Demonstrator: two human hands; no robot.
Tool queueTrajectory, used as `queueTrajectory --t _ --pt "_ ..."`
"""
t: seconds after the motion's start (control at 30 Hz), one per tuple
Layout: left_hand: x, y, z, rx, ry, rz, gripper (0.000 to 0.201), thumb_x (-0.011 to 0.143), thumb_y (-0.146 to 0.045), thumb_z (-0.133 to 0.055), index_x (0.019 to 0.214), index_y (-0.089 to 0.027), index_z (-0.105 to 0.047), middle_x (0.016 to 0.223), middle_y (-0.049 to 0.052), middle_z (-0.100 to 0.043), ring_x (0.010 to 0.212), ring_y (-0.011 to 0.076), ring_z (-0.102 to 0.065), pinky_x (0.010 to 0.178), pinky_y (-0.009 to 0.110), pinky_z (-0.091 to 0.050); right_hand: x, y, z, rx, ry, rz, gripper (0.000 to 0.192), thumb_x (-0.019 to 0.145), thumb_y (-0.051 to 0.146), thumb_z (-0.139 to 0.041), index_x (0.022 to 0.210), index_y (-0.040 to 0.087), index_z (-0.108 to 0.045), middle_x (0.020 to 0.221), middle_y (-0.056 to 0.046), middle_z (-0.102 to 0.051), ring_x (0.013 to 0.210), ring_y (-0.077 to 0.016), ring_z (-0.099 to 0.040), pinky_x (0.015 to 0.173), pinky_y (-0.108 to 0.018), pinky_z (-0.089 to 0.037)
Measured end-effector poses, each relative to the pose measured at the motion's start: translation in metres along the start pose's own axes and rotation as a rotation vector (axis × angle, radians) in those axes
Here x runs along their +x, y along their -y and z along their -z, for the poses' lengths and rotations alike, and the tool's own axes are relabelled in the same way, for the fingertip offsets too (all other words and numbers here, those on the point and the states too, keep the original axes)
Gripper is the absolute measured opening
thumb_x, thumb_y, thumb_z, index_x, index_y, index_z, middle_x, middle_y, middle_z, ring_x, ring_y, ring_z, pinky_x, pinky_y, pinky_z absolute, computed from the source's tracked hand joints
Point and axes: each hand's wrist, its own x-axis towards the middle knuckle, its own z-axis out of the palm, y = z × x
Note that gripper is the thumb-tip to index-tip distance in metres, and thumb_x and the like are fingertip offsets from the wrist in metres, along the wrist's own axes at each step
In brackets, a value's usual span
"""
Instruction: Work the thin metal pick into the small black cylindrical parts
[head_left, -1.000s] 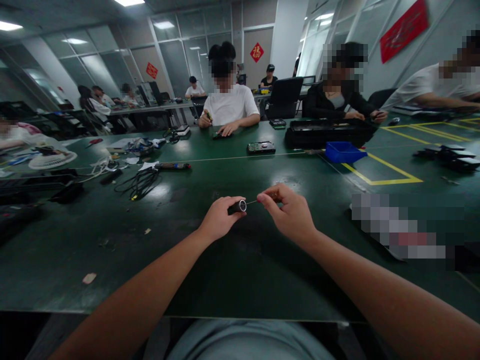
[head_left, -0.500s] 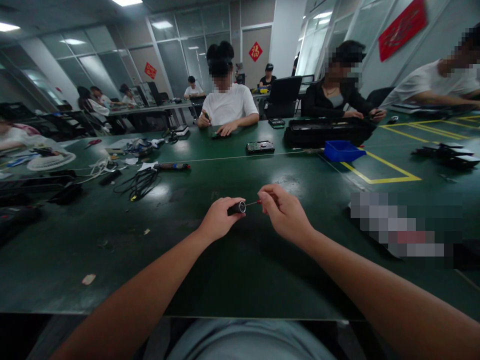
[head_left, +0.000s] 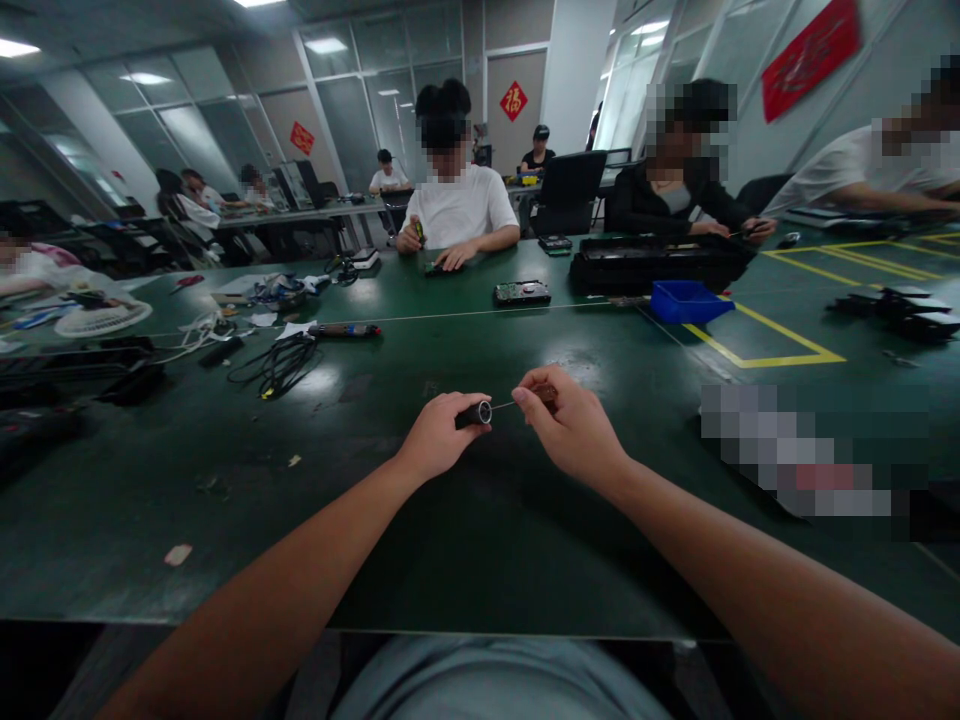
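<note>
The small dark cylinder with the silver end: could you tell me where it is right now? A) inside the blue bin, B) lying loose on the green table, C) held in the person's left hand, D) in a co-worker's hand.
C: the left hand grips the small dark cylinder just above the green table, while the right hand pinches a thin rod pointing at its silver end.

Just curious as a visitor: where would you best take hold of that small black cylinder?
Around its black barrel, from the left, as the left hand does now. The black cylinder lies sideways, and its silver-rimmed end faces right, where the right hand brings a thin rod.
</note>
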Motion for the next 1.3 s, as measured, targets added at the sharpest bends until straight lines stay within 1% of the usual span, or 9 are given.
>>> queueTrajectory --t 0.1,0.23,0.37,0.53,0.67,0.73,0.93,1.1,1.3 --pt "0.0004 0.0005 0.0003 -0.018 0.003 -0.001 0.039 0.084 -0.024 -0.073 0.122 -0.027 -0.066 0.111 0.002 -0.069 0.104 0.0216 -0.06 0.093 0.037 -0.044 -0.0008 0.0016 0.0002 0.013 0.036 0.044 0.017 0.093 0.035 -0.056 0.103 0.021 -0.056 0.08 -0.003 -0.068 0.071 -0.0178 -0.065 0.062 -0.03 -0.046" --pt "0.0003 -0.0007 0.0008 -0.017 0.014 -0.015 0.039 0.085 -0.024 -0.072 0.123 -0.027 -0.065 0.111 0.002 -0.069 0.104 0.0214 -0.06 0.092 0.037 -0.044 -0.0013 0.0027 0.0003 -0.01 0.066 0.108 0.015 0.097 0.034 -0.05 0.097 0.02 -0.057 0.075 -0.001 -0.065 0.066 -0.0161 -0.062 0.061 -0.029 -0.044" --pt "0.0003 -0.0024 0.001 0.013 0.006 -0.015 0.04 0.084 -0.024 -0.073 0.123 -0.027 -0.065 0.109 0.001 -0.07 0.101 0.0211 -0.06 0.092 0.037 -0.044 -0.0013 0.0017 -0.0004 -0.068 0.011 0.125 0.015 0.097 0.032 -0.048 0.094 0.02 -0.056 0.072 -0.001 -0.063 0.063 -0.0155 -0.059 0.061 -0.029 -0.042" --pt "0.0004 -0.0023 0.0013 0.03 0.003 0.028 0.04 0.084 -0.025 -0.074 0.123 -0.027 -0.065 0.108 0.002 -0.069 0.102 0.0221 -0.061 0.092 0.037 -0.045 -0.0006 -0.0007 0.0008 -0.126 -0.028 0.118 0.015 0.098 0.032 -0.047 0.095 0.019 -0.055 0.072 -0.001 -0.063 0.061 -0.015 -0.058 0.06 -0.029 -0.041" --pt "0.0006 -0.0013 0.0014 0.037 -0.003 0.059 0.041 0.084 -0.025 -0.073 0.124 -0.027 -0.065 0.11 0.003 -0.069 0.104 0.0228 -0.06 0.093 0.038 -0.044 0.0011 -0.0011 0.0029 -0.111 -0.051 0.093 0.015 0.098 0.032 -0.048 0.094 0.019 -0.056 0.072 -0.001 -0.063 0.062 -0.0151 -0.059 0.06 -0.028 -0.041" --pt "0.0008 -0.0019 0.0015 0.03 0.004 0.053 0.041 0.084 -0.024 -0.074 0.124 -0.027 -0.065 0.11 0.003 -0.069 0.103 0.0226 -0.061 0.093 0.038 -0.045 0.001 -0.0004 0.0036 -0.088 -0.031 0.102 0.015 0.098 0.031 -0.048 0.095 0.019 -0.056 0.073 -0.001 -0.063 0.063 -0.015 -0.059 0.06 -0.028 -0.041" --pt "0.001 -0.0052 0.0017 0.029 0.029 0.032 0.038 0.084 -0.024 -0.073 0.121 -0.027 -0.067 0.108 0.002 -0.069 0.1 0.0219 -0.061 0.093 0.038 -0.045 -0.0004 0.0005 0.0032 -0.09 0.097 0.161 0.012 0.098 0.03 -0.047 0.097 0.02 -0.055 0.074 -0.001 -0.062 0.064 -0.0151 -0.058 0.06 -0.028 -0.041" --pt "0.0012 -0.0037 0.0013 0.024 0.034 0.043 0.038 0.084 -0.025 -0.073 0.121 -0.026 -0.066 0.109 0.003 -0.069 0.102 0.0227 -0.061 0.092 0.038 -0.045 -0.0004 -0.0006 0.0025 -0.103 0.09 0.166 0.012 0.098 0.029 -0.047 0.097 0.02 -0.054 0.074 -0.001 -0.062 0.064 -0.0151 -0.058 0.061 -0.028 -0.041" --pt "0.0009 -0.0046 0.0025 0.028 0.063 0.03 0.037 0.086 -0.025 -0.071 0.123 -0.026 -0.066 0.11 0.004 -0.068 0.103 0.0227 -0.061 0.094 0.039 -0.046 -0.001 -0.0009 0.0007 -0.15 0.097 0.176 0.012 0.098 0.029 -0.046 0.098 0.019 -0.054 0.075 -0.001 -0.062 0.063 -0.0147 -0.057 0.06 -0.028 -0.039"
